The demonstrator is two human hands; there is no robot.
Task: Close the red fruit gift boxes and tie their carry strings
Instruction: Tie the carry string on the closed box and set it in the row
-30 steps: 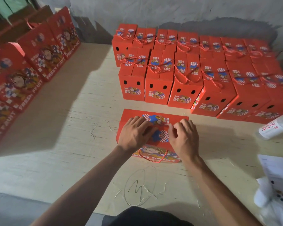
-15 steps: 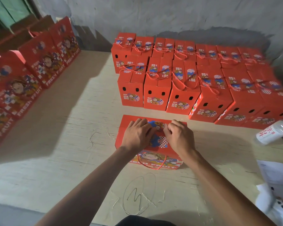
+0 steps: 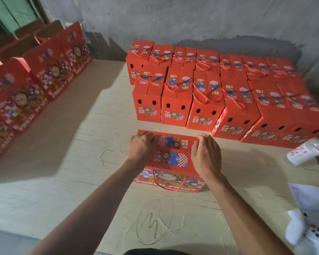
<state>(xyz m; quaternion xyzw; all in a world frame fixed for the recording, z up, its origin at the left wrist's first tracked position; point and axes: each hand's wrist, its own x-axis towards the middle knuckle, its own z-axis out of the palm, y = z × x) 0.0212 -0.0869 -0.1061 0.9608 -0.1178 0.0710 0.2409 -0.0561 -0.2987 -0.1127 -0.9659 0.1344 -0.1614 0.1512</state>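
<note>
A red fruit gift box (image 3: pixel 170 159) is set on the plywood table (image 3: pixel 92 148), just before the rows of finished boxes (image 3: pixel 219 92). Its top is pressed by the left hand (image 3: pixel 142 147), fingers curled at the far-left corner, and the right hand (image 3: pixel 206 155), fingers relaxed. The light, stiff card is judged easily dented; the twisted carry string (image 3: pixel 168 185), hanging in front, is best pinched.

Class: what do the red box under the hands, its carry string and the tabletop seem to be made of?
Red box: printed cardboard by its folded panels, slightly glossy. Carry string: twisted red cord, probably synthetic or cotton. Tabletop: bare pale wood or plywood, matte, with visible grain and cracks.
</note>
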